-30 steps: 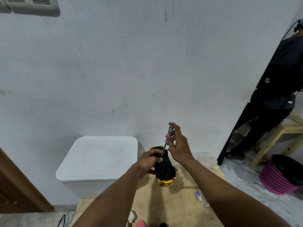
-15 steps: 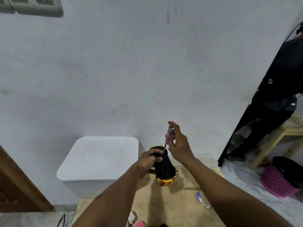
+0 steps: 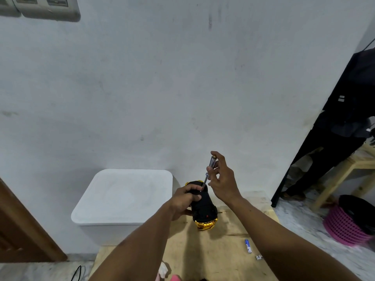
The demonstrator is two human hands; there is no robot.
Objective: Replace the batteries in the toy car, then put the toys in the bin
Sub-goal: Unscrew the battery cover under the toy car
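We are working at the wooden counter beside the lidded white bin, our left hand gripping the upturned toy car. Our right hand is pinching a screwdriver, its tip on the underside. We are judging the cover screw in hand; next needs steady turning, a battery waiting nearby.

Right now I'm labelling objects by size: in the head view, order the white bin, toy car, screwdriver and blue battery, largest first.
1. white bin
2. toy car
3. screwdriver, apparently somewhat shorter than the car
4. blue battery
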